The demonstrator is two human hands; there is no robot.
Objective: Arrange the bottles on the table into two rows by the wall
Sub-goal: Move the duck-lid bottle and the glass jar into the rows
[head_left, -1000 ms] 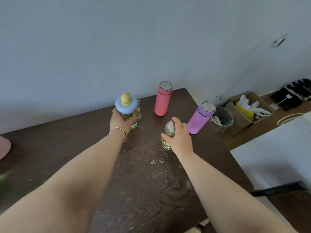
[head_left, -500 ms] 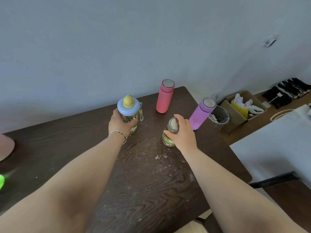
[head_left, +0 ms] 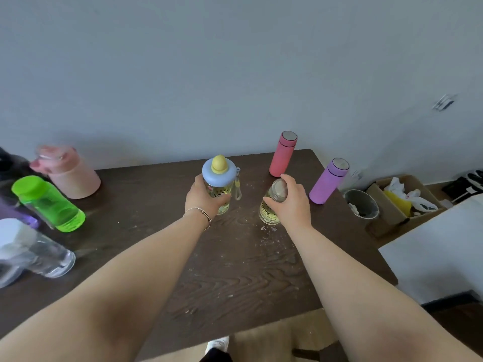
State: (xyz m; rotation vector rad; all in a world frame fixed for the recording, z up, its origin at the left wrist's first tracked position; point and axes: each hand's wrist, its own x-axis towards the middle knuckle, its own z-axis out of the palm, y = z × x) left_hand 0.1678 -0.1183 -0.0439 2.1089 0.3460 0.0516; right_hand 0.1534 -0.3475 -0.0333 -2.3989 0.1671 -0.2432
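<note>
My left hand [head_left: 202,198] grips a clear bottle with a blue lid and yellow knob [head_left: 219,176], upright on the dark wooden table [head_left: 235,270]. My right hand [head_left: 292,202] wraps the top of a small clear yellow-tinted bottle [head_left: 268,214] standing to its right. A coral flask [head_left: 282,154] stands by the wall, and a purple flask [head_left: 328,181] stands near the table's right edge. At the left are a pale pink jug [head_left: 69,173], a green bottle [head_left: 48,203], a clear bottle with a white lid [head_left: 34,253] and part of a purple bottle [head_left: 15,212].
White crumbs speckle the table between my arms. Right of the table on the floor stand a grey bin [head_left: 362,206] and a cardboard box [head_left: 400,199] with bags. A white surface [head_left: 439,246] lies at the lower right. The wall runs along the table's far edge.
The view has swung left, bringing the pink jug, green bottle and clear bottle into sight. Both hands still hold the same two bottles in about the same places.
</note>
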